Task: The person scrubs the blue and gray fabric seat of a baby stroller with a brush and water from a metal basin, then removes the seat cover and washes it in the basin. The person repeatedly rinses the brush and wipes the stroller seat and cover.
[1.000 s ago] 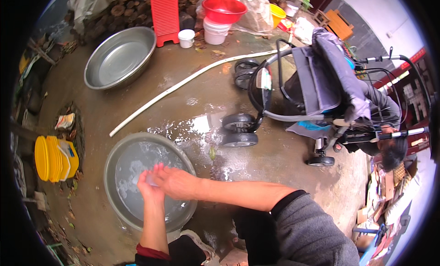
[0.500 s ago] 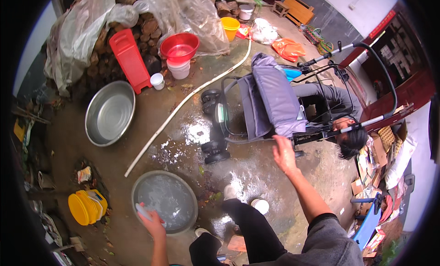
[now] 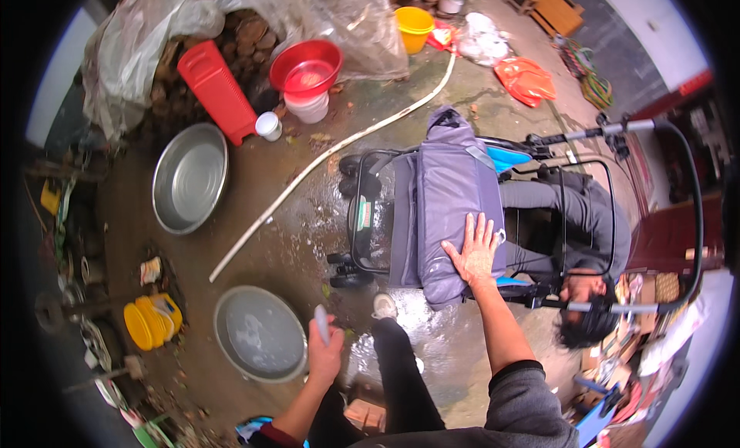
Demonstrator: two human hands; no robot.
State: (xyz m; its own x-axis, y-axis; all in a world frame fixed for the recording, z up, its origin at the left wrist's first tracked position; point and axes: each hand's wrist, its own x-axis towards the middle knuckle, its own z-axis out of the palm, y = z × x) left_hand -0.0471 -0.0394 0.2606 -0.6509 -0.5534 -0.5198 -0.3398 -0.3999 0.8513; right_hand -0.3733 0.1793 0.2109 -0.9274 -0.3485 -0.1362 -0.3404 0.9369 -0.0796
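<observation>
My right hand (image 3: 476, 255) lies flat with spread fingers on the grey padded fabric (image 3: 453, 193) of a stroller. The stroller's black frame reaches left to its wheels (image 3: 351, 272) and right to a curved push handle (image 3: 700, 209). In my left hand (image 3: 325, 357) is a pale, flat, elongated object (image 3: 321, 325), whose kind I cannot make out. This hand is held beside the right rim of a grey basin (image 3: 228, 300) of cloudy water. Another person (image 3: 597, 217) bends low behind the stroller, partly hidden by its frame; their hands do not show clearly.
A white hose (image 3: 331, 151) runs across the wet floor. Beyond it stand a metal basin (image 3: 158, 182), a red stool (image 3: 220, 93), a red basin (image 3: 308, 66) and a yellow bucket (image 3: 415, 28). Yellow buckets (image 3: 146, 325) sit at left; cardboard and clutter lie at right.
My right hand has come down onto the stroller's fabric. My left hand, with the pale object, has moved right from over the water to beside the basin. The view has shifted.
</observation>
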